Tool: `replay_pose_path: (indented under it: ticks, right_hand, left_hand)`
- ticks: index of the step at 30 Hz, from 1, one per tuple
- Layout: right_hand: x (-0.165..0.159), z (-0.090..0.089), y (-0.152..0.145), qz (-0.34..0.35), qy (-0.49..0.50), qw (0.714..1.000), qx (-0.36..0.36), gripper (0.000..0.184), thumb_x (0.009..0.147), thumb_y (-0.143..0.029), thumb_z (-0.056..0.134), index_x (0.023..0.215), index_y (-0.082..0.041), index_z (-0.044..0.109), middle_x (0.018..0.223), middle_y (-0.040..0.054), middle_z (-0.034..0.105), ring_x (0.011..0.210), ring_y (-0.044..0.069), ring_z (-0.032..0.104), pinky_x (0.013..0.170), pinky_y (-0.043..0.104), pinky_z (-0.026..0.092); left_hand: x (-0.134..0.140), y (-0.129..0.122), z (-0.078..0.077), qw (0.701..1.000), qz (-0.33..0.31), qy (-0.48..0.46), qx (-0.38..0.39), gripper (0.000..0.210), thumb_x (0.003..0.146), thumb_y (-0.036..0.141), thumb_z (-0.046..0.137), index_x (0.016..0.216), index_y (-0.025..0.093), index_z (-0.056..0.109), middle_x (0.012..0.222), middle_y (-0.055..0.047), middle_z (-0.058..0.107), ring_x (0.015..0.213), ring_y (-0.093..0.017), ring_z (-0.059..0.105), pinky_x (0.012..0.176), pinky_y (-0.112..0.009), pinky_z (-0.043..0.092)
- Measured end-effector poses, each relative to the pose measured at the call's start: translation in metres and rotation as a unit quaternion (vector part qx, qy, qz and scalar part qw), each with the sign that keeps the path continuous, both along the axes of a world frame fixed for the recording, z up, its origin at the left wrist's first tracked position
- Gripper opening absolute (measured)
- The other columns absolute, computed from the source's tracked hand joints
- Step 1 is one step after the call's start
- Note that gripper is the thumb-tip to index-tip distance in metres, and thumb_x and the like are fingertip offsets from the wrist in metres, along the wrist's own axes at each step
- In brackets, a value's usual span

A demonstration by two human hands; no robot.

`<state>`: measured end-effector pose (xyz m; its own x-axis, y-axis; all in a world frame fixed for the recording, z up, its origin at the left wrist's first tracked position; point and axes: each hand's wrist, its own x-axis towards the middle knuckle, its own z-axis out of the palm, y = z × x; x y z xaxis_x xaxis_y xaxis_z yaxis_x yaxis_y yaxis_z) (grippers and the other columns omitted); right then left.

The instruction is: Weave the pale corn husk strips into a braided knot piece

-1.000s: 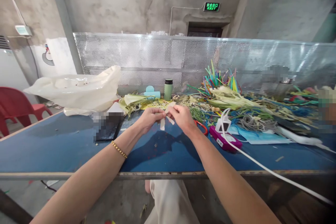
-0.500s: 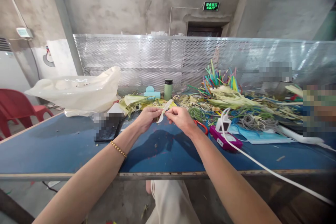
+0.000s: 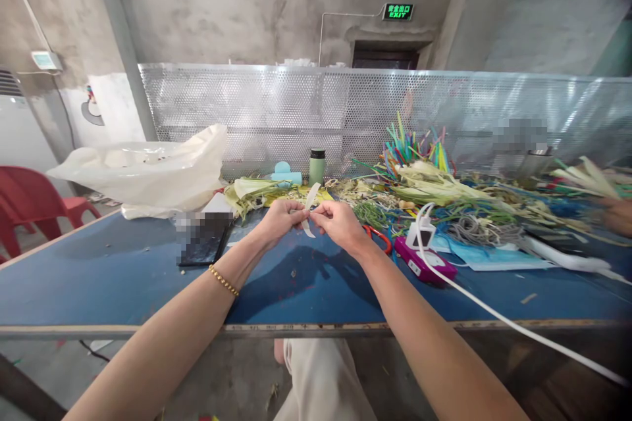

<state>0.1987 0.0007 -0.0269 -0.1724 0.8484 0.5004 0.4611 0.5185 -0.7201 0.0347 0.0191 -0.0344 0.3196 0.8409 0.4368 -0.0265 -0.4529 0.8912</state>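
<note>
A pale strip of corn husk (image 3: 309,196) stands up between my two hands over the blue table (image 3: 162,302), with its lower end hanging just beneath my fingertips. My left hand (image 3: 285,218) pinches the strip from the left, a gold bead bracelet (image 3: 224,281) on its wrist. From the right, my right hand (image 3: 336,222) pinches at the same spot, fingertips nearly touching those of the left. Behind them lie yellow-green corn husks (image 3: 251,189) and a green bottle (image 3: 316,166) with a black lid.
Right of my hands are red scissor handles (image 3: 379,239), a purple power strip (image 3: 424,260) with a white cable, and coils of cord. Heaped husks (image 3: 434,183) and coloured stems lie behind. A plastic bag (image 3: 148,171) sits left. Another person's blurred hand (image 3: 615,216) is at far right.
The husk strip has turned more upright between my fingers; my hands have barely shifted. At far right, the other person's hand and the husks there have moved.
</note>
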Motion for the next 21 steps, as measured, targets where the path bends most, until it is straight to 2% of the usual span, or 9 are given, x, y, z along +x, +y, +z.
replay_pose_path:
  ticks: [6,15,18,21]
  right_hand:
    - [0.0006,0.0013,0.0009,-0.029,-0.04,0.998,0.039,0.018,0.081,-0.024,0.059,0.064,-0.018,0.059,0.059,0.0015,0.063,0.052,0.012,0.056,0.052,0.023,0.04]
    - [0.0041,0.0002,0.0033,-0.015,-0.035,0.998,0.05,0.016,0.08,-0.024,0.06,0.066,-0.017,0.062,0.059,0.0008,0.063,0.052,0.013,0.056,0.053,0.024,0.04]
    - [0.0029,-0.0024,0.0062,-0.015,-0.021,0.999,0.045,0.015,0.079,-0.024,0.06,0.065,-0.018,0.061,0.058,0.0006,0.063,0.051,0.013,0.056,0.054,0.024,0.041]
    - [0.0028,-0.0035,0.0084,-0.035,-0.026,0.998,0.053,0.017,0.079,-0.024,0.061,0.064,-0.018,0.061,0.057,0.0007,0.062,0.052,0.014,0.056,0.055,0.025,0.042]
  left_hand:
    - [0.0017,-0.0011,-0.0009,0.999,-0.022,-0.031,-0.008,0.028,0.072,0.037,0.073,0.062,0.013,0.062,0.057,-0.002,0.056,0.054,-0.01,0.047,0.055,-0.026,0.034]
    - [0.0016,-0.0023,-0.0001,0.999,-0.027,-0.044,-0.016,0.029,0.072,0.035,0.074,0.059,0.012,0.061,0.056,-0.001,0.055,0.053,-0.01,0.047,0.055,-0.026,0.032]
    - [-0.0007,-0.0026,0.0008,0.996,-0.042,-0.058,-0.05,0.03,0.07,0.037,0.076,0.06,0.012,0.061,0.056,-0.002,0.057,0.053,-0.009,0.047,0.055,-0.025,0.033]
    - [-0.0045,-0.0019,0.0022,0.988,-0.095,-0.062,-0.102,0.032,0.069,0.04,0.077,0.067,0.01,0.067,0.06,-0.004,0.061,0.055,-0.01,0.051,0.056,-0.025,0.036]
